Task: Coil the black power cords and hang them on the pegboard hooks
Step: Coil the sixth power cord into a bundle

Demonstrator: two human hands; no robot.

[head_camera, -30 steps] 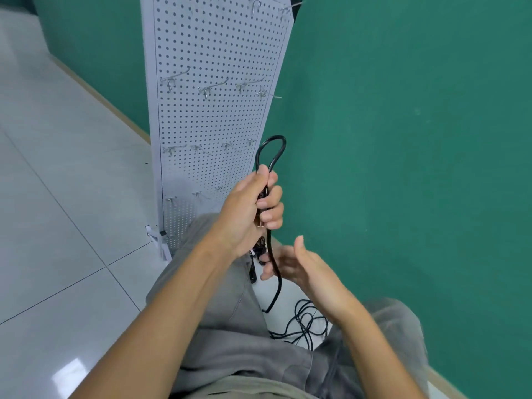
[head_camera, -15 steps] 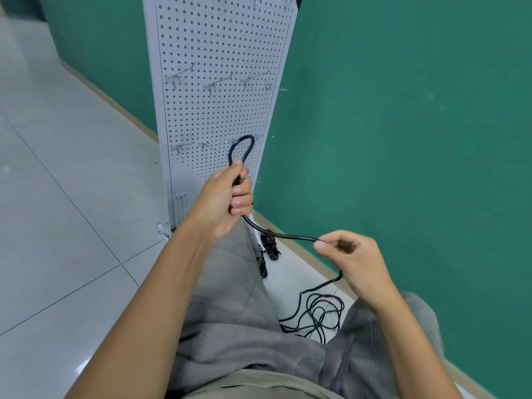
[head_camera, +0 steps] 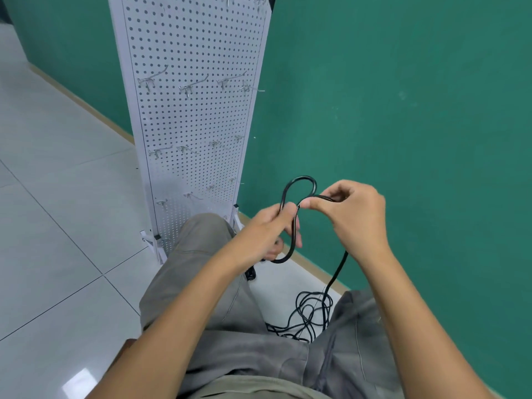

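You are gripping the black cord's (head_camera: 293,226) loops in your left hand (head_camera: 267,234) while your right hand (head_camera: 354,214), just beside it, is pinching the strand.

Single head-worn wide-angle view, looking forward and down, close over both forearms, white pegboard (head_camera: 195,116) at 12 o'clock, green wall (head_camera: 403,110) at 2 o'clock.

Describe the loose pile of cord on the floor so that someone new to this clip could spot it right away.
Start at the white pegboard standing against the green wall, then drop to the floor tiles between the person's grey-trousered knees. The tangled pile of black cord lies there. Unlike the neat loop held up by both hands, it is uncoiled and rests on the floor.
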